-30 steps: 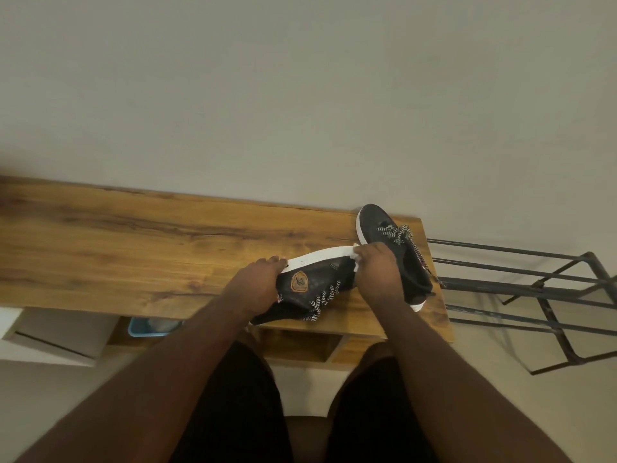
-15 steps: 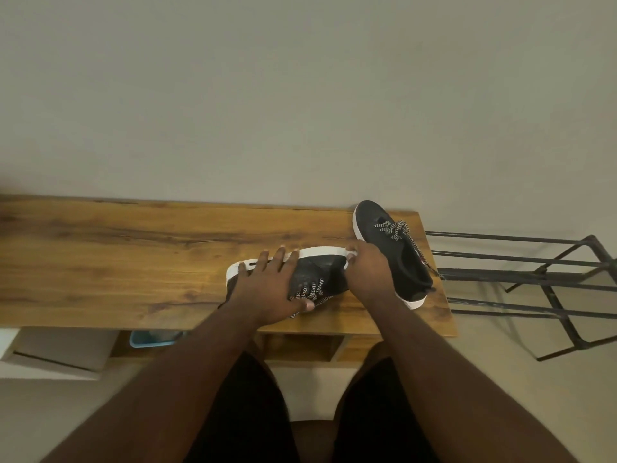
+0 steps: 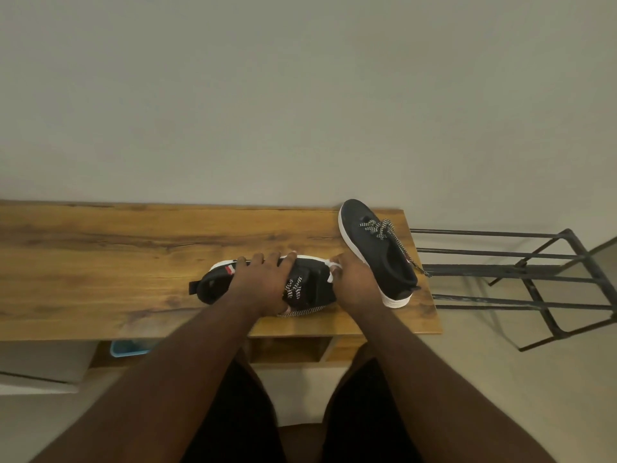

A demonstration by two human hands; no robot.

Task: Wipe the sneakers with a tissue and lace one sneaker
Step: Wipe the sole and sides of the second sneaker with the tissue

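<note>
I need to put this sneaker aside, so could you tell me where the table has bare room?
The table is bare left of the held sneaker. The right end is crowded: the second sneaker, both hands and the tissue sit close together.

Wooden table [image 3: 133,262]; black metal rack [image 3: 534,272] beside it (right side).

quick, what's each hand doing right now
Left hand: fingers spread over the near sneaker, gripping it.
Right hand: pinches a white tissue at the sneaker's toe.
</note>
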